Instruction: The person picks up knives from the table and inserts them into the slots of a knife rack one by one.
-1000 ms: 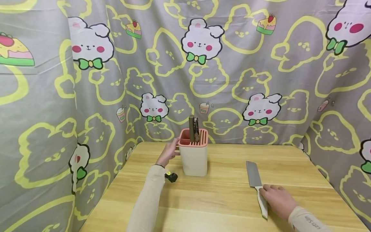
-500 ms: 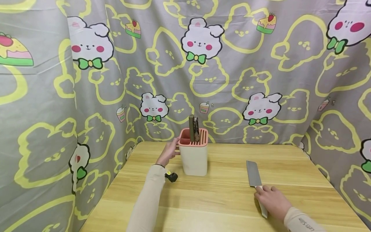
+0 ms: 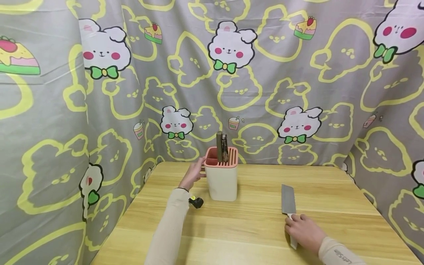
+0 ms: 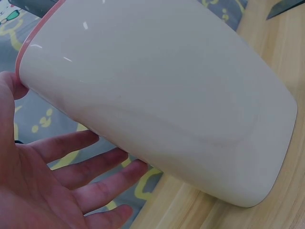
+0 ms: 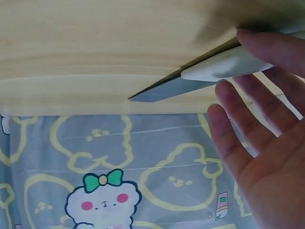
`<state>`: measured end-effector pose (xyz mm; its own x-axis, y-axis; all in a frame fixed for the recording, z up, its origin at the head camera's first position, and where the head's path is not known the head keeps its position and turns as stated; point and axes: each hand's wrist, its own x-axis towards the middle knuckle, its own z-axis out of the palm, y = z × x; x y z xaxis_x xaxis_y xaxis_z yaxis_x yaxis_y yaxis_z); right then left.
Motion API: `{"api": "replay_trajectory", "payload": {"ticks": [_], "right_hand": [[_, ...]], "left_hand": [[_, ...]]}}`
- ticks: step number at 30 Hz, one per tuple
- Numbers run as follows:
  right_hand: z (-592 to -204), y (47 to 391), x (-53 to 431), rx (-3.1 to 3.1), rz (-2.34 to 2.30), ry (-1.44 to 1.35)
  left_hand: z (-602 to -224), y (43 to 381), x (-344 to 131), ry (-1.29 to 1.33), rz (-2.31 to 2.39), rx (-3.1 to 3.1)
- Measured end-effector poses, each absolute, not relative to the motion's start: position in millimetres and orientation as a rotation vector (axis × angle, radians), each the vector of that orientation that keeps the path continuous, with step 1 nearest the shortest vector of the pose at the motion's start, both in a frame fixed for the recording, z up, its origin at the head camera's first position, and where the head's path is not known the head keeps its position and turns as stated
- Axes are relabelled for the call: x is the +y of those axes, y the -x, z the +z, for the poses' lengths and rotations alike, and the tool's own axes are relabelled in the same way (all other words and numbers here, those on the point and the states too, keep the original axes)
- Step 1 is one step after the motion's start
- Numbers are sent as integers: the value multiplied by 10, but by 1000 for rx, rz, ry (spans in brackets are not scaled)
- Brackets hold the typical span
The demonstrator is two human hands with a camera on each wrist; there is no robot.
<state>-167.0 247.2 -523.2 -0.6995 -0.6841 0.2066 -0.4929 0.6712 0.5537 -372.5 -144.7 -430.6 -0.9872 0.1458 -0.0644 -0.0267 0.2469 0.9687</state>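
Note:
A cream knife block (image 3: 222, 184) with a coral rim stands upright on the table. Several slots and two open compartments show in its top. Two handles, one olive (image 3: 219, 147) and one dark mottled (image 3: 224, 148), stick up from it. My left hand (image 3: 193, 173) touches its left side with nearly straight fingers, the thumb by the rim in the left wrist view. Toward the right lies a cleaver (image 3: 288, 199), its broad grey blade pointing away. My right hand (image 3: 305, 231) holds its white handle (image 5: 219, 67) between thumb and fingers, covering most of it in the head view.
The wooden table (image 3: 251, 224) extends in front of both arms. A patterned grey curtain (image 3: 265, 84) hangs along its back and sides. A small black object (image 3: 197, 202) with a yellow mark sits beside my left wrist.
My right hand has moved left over the cleaver's handle, and the handle end has swung slightly left with it. The left hand and knife block stay as they were.

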Motion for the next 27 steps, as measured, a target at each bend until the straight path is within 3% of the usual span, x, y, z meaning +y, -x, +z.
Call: {"api": "replay_trajectory", "payload": {"ticks": [27], "right_hand": [[-5014, 1673, 2171, -2436, -736, -994]], "left_hand": [[-4317, 3732, -1442, -127, 1823, 2387]]}}
